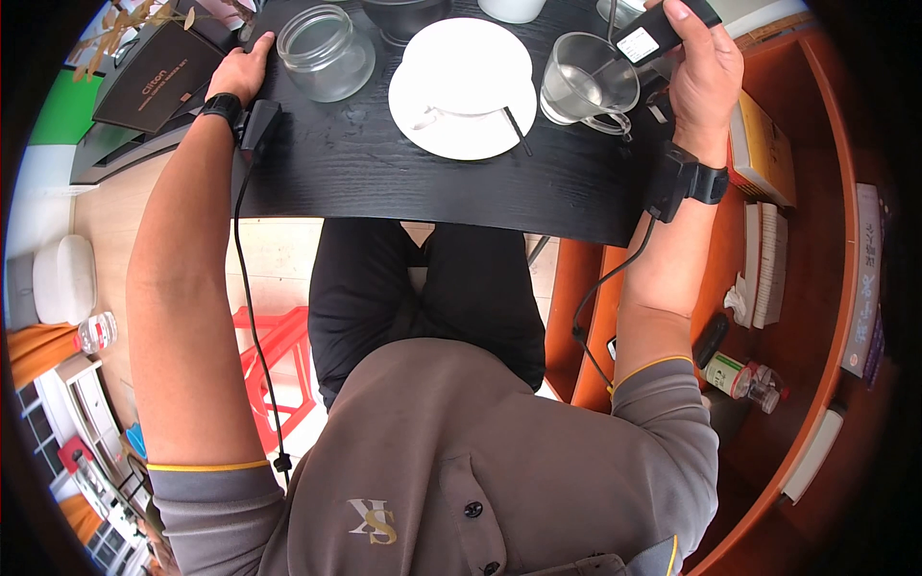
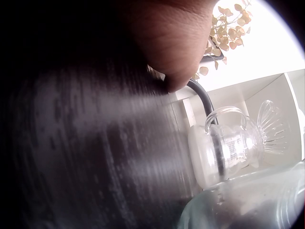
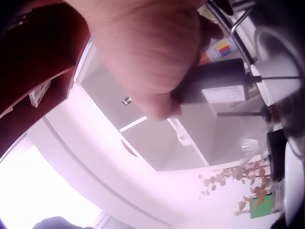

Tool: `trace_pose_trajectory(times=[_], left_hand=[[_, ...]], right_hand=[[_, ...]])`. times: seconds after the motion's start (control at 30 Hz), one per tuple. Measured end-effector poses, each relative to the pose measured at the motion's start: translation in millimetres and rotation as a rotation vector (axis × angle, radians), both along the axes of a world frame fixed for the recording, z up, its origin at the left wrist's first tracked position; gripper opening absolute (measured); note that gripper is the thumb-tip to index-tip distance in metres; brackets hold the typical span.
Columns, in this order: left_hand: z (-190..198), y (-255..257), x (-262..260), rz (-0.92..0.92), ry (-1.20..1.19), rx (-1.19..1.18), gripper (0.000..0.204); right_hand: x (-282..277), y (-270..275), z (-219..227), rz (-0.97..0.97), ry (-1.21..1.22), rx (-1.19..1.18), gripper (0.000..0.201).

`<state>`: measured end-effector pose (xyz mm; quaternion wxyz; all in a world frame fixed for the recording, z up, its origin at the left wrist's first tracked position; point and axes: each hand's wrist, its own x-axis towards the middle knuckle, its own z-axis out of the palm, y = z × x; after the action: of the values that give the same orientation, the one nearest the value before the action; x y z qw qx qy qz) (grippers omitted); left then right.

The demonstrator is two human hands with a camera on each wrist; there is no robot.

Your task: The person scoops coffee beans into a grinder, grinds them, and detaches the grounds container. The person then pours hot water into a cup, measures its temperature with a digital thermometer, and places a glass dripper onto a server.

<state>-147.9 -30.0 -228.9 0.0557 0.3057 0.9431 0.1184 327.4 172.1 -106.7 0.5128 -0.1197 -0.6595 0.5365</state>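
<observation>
My right hand (image 1: 706,82) grips a black handheld device (image 1: 661,31) with a white label, raised above the glass cup (image 1: 589,82) at the table's right. In the right wrist view the hand (image 3: 147,62) holds the device (image 3: 214,83), and a thin rod comes out of its end. At the table's left edge my left hand (image 1: 240,72) rests beside a glass jar (image 1: 327,58), holding nothing that I can see. The left wrist view shows part of that hand (image 2: 171,43) over the dark tabletop (image 2: 95,143).
White plates (image 1: 461,86) with a thin black stick (image 1: 518,131) lie mid-table. Behind them are a dark bowl (image 1: 405,17) and a white container (image 1: 511,8). A black box (image 1: 158,82) stands left; an orange-brown shelf (image 1: 807,106) borders the right.
</observation>
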Motion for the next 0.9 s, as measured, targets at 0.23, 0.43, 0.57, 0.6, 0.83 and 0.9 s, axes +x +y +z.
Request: trace_pose_trajectory(times=[0.23, 0.43, 0.57, 0.6, 0.83, 0.9], left_hand=[[-17.1, 0.4, -19.5, -0.066, 0.050, 0.023, 0.095], [0.2, -0.7, -0.2, -0.026, 0.016, -0.009, 0.095], [2.5, -0.7, 1.3, -0.007, 0.001, -0.015, 0.096], [2.5, -0.7, 2.2, -0.002, -0.003, -0.005, 0.096], [-2.2, 0.5, -4.1, -0.004, -0.001, 0.007, 0.095], [-4.3, -1.0, -2.6, -0.025, 0.024, 0.024, 0.095]], right_hand=[[-0.7, -1.3, 1.1, -0.032, -0.044, 0.024, 0.026], [-2.0, 4.5, -4.8, -0.051, -0.035, 0.055, 0.025], [-2.2, 1.3, -0.6, -0.086, -0.044, 0.076, 0.026], [-2.4, -0.5, 1.0, -0.085, -0.043, 0.076, 0.026], [0.6, 0.5, 0.8, -0.048, -0.028, 0.022, 0.027], [1.0, 1.5, -0.4, -0.024, -0.059, -0.004, 0.027]])
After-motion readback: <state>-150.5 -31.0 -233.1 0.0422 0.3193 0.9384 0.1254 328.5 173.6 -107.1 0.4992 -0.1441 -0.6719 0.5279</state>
